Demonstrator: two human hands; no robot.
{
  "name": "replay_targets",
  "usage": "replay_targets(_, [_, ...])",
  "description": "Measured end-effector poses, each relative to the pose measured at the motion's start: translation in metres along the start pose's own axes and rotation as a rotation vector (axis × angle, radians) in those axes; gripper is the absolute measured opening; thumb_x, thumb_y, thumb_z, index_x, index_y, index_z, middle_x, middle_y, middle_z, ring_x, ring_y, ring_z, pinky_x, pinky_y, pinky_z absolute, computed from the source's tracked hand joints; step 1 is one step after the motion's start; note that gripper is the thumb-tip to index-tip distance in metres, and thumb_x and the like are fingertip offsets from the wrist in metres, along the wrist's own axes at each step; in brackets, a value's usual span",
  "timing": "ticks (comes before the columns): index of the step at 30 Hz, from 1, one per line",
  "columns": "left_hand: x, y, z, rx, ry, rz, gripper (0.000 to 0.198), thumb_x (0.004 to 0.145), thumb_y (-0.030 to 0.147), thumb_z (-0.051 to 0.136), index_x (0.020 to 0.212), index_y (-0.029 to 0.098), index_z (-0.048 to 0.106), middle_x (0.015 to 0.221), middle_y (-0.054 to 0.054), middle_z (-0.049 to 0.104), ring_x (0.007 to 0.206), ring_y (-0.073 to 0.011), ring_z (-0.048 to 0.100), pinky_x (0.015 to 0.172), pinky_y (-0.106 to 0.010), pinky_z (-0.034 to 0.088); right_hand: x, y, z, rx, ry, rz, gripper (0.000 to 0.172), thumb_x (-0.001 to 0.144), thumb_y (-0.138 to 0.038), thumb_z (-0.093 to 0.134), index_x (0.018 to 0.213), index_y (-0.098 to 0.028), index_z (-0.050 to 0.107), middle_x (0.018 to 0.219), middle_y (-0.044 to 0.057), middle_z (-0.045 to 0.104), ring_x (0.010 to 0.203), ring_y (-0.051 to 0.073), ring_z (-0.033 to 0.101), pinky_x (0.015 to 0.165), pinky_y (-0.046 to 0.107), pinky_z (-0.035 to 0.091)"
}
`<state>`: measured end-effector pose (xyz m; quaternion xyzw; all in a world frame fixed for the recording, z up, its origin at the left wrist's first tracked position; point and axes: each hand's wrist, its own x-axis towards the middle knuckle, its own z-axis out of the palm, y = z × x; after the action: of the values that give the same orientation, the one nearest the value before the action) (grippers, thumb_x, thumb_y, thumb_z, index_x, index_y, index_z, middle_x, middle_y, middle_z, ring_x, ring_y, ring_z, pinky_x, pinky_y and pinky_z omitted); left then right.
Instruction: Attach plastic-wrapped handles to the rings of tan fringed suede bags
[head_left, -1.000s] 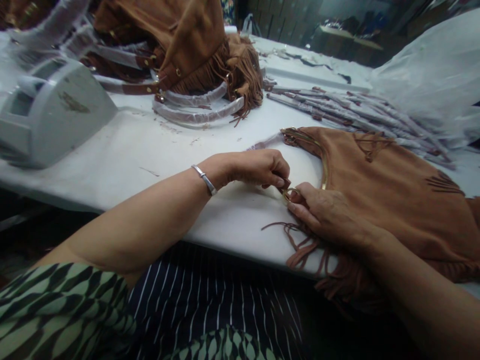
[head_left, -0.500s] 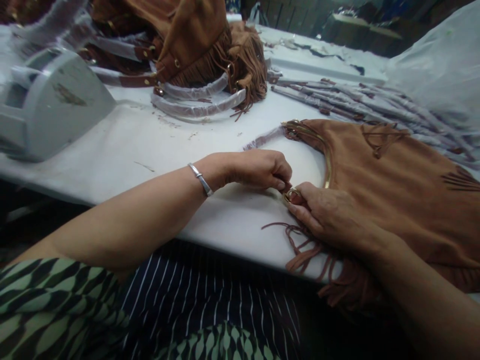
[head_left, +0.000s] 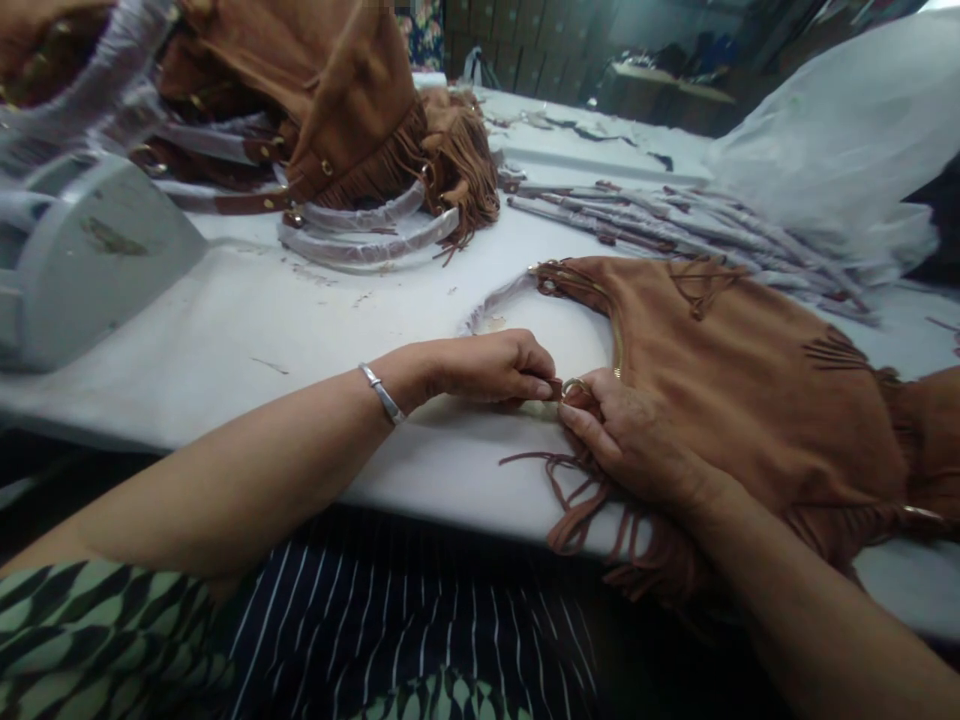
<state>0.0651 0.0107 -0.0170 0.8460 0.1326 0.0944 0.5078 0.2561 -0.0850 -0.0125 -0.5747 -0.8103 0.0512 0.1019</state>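
A brown suede bag (head_left: pixel 720 370) with a gold zip and long fringe lies on the white table, its fringe hanging over the front edge. My right hand (head_left: pixel 630 430) pinches a gold ring (head_left: pixel 574 388) at the bag's near corner. Just left of it, my left hand (head_left: pixel 502 368) is closed on the brown end of a strap, which touches the ring. A plastic-wrapped part of the strap (head_left: pixel 499 300) curves behind my left hand to the bag's far corner. My left palm hides the middle of the strap.
Several fringed brown bags (head_left: pixel 352 100) with wrapped handles are heaped at the back left, behind a grey tape-dispenser-like block (head_left: pixel 112 260). Wrapped straps (head_left: pixel 675 225) lie behind the bag, beside a large clear plastic bag (head_left: pixel 840 130).
The view has shifted, showing more of the bag's right side. My left hand has drawn slightly away from my right, and the brown strap end now shows between my left fingers and the ring.
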Motion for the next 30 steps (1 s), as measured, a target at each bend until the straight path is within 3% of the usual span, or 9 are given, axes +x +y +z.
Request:
replay_targets(3, [0.006, 0.009, 0.013, -0.03, 0.113, 0.031, 0.023, 0.086, 0.022, 0.045, 0.088, 0.004, 0.059, 0.058, 0.001, 0.047, 0.05, -0.0057, 0.04, 0.048, -0.017, 0.033, -0.006, 0.002, 0.001, 0.236, 0.156, 0.068, 0.019, 0.091, -0.036, 0.04, 0.09, -0.017, 0.042, 0.073, 0.005, 0.059, 0.067, 0.017, 0.056, 0.067, 0.028, 0.041])
replay_targets(7, [0.012, 0.016, 0.022, 0.169, 0.31, 0.048, 0.021, 0.087, 0.02, 0.045, 0.089, 0.006, 0.06, 0.068, -0.001, 0.054, 0.062, -0.0076, 0.046, 0.06, -0.018, 0.037, -0.009, 0.004, 0.002, 0.341, 0.315, 0.146, 0.023, 0.091, -0.04, 0.04, 0.089, -0.018, 0.045, 0.077, 0.005, 0.058, 0.07, 0.016, 0.056, 0.066, 0.028, 0.042])
replay_targets(11, [0.007, 0.015, 0.01, 0.309, 0.229, 0.04, 0.022, 0.087, 0.023, 0.047, 0.092, 0.008, 0.062, 0.077, -0.003, 0.059, 0.07, -0.0091, 0.049, 0.066, -0.019, 0.037, -0.004, 0.004, -0.003, 0.296, 0.176, 0.034, 0.031, 0.096, -0.037, 0.03, 0.085, -0.017, 0.051, 0.079, 0.005, 0.056, 0.074, 0.015, 0.053, 0.07, 0.027, 0.041])
replay_targets(16, [-0.004, 0.016, -0.01, 0.296, 0.066, 0.019, 0.02, 0.085, 0.017, 0.048, 0.093, 0.008, 0.064, 0.077, -0.003, 0.062, 0.068, -0.008, 0.051, 0.064, -0.016, 0.037, 0.0, 0.002, -0.01, 0.246, 0.077, -0.084, 0.034, 0.096, -0.031, 0.027, 0.087, -0.016, 0.056, 0.087, 0.007, 0.058, 0.084, 0.016, 0.052, 0.079, 0.028, 0.039])
replay_targets(23, [-0.012, 0.018, -0.019, 0.342, -0.051, -0.012, 0.023, 0.084, 0.019, 0.052, 0.1, 0.011, 0.067, 0.091, -0.005, 0.066, 0.078, -0.0098, 0.056, 0.07, -0.016, 0.039, 0.017, -0.016, -0.031, 0.037, -0.211, -0.114, 0.024, 0.091, -0.028, 0.038, 0.076, -0.016, 0.053, 0.073, 0.002, 0.055, 0.065, 0.012, 0.048, 0.061, 0.025, 0.032])
replay_targets(26, [-0.014, 0.02, -0.021, 0.397, 0.0, -0.042, 0.023, 0.084, 0.023, 0.052, 0.099, 0.013, 0.067, 0.088, -0.004, 0.065, 0.075, -0.0097, 0.054, 0.067, -0.016, 0.038, 0.02, -0.023, -0.027, -0.113, -0.155, -0.099, 0.024, 0.091, -0.028, 0.036, 0.079, -0.016, 0.051, 0.073, 0.004, 0.055, 0.061, 0.014, 0.046, 0.058, 0.026, 0.029])
replay_targets(30, [-0.011, 0.021, -0.022, 0.335, 0.012, -0.024, 0.024, 0.086, 0.027, 0.049, 0.089, 0.01, 0.065, 0.065, -0.001, 0.055, 0.058, -0.0072, 0.046, 0.055, -0.016, 0.034, 0.012, -0.015, -0.006, 0.014, 0.093, -0.077, 0.031, 0.094, -0.03, 0.027, 0.075, -0.016, 0.047, 0.071, 0.006, 0.054, 0.062, 0.014, 0.046, 0.06, 0.027, 0.032])
